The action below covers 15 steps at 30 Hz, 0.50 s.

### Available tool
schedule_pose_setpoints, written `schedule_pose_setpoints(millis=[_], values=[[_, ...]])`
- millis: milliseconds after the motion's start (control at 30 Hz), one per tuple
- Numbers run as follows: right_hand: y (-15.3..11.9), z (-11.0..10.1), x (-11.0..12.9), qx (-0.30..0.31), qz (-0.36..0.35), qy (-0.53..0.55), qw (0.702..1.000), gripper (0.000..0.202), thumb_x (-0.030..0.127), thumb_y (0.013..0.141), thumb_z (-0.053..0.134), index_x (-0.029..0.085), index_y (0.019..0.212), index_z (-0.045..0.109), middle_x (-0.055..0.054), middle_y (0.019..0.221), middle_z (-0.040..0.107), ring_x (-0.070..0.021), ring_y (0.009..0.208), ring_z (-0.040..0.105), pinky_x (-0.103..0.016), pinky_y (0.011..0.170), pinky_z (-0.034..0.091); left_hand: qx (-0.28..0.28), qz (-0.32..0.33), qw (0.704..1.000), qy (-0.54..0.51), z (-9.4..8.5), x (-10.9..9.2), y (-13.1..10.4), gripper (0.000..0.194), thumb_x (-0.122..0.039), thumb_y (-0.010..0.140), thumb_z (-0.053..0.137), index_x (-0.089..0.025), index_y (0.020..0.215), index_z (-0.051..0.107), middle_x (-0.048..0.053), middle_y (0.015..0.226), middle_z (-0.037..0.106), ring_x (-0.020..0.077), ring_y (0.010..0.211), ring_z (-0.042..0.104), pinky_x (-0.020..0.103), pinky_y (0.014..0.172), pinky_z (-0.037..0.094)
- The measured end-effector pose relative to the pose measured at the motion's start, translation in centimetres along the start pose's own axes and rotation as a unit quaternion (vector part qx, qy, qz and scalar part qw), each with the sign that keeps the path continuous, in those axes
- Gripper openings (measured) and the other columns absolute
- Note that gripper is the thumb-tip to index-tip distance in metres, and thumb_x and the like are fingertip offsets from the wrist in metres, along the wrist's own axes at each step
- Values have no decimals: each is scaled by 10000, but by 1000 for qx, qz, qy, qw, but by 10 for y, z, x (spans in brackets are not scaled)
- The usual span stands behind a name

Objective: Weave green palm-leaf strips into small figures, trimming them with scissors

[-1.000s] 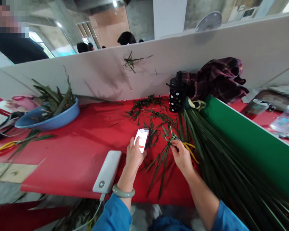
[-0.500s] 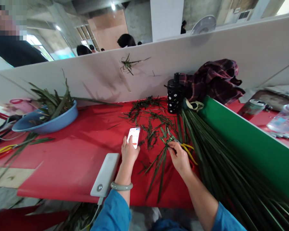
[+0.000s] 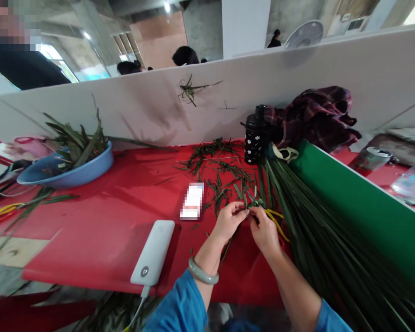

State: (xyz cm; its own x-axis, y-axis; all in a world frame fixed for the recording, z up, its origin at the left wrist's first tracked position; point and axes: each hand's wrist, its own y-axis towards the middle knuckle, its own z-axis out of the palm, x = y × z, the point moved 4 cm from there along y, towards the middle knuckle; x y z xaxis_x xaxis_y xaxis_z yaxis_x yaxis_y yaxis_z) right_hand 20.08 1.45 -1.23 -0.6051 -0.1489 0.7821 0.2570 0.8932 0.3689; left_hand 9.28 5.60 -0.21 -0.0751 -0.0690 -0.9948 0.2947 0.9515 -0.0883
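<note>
Left hand (image 3: 230,222) and right hand (image 3: 265,231) pinch the leaf piece (image 3: 256,202) — lengthwise near to far, strands trailing near-left — yellow-handled scissors (image 3: 279,226) close right, phone (image 3: 192,201) left.

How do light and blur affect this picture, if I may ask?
Head view: a ceiling light glares; the power bank casts a soft shadow; coarse pixels mask the phone. Same head view: the long leaves blur at lower right; the leaf piece shows little detail.

The left hand's grip (image 3: 228,222) has been withdrawn from the phone (image 3: 192,201) and brought to the leaf bundle (image 3: 255,202), right of frame centre, beside the right hand's grip (image 3: 265,230). Phone now left uncovered, mid-frame.
</note>
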Motion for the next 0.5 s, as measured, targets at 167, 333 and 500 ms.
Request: schedule_pose_setpoints(millis=[167, 333, 500], values=[[1, 2, -2, -1, -13, -23, 1000, 206, 214, 759, 400, 203, 874, 570, -47, 794, 668, -176, 716, 637, -303, 657, 512, 30, -19, 999, -11, 0, 6, 10, 255, -228, 660, 599, -125, 892, 593, 36, 793, 641, 108, 714, 574, 244, 708, 460], [6, -4, -1, 44, -24, -38, 998, 200, 255, 765, 418, 196, 864, 582, -42, 799, 671, -173, 730, 637, -304, 677, 511, 8, -18, 999, -39, -5, 10, 9, 184, -248, 645, 608, -138, 788, 575, -2, 722, 599, 79, 640, 532, 207, 630, 435], [38, -28, 64, -9, -100, -103, 990, 194, 330, 776, 475, 213, 866, 602, -58, 861, 649, -202, 829, 605, -326, 739, 486, -49, -63, 992, -102, -4, 9, 7, 152, -272, 688, 549, -144, 744, 488, -43, 556, 503, 67, 464, 494, 183, 448, 351]])
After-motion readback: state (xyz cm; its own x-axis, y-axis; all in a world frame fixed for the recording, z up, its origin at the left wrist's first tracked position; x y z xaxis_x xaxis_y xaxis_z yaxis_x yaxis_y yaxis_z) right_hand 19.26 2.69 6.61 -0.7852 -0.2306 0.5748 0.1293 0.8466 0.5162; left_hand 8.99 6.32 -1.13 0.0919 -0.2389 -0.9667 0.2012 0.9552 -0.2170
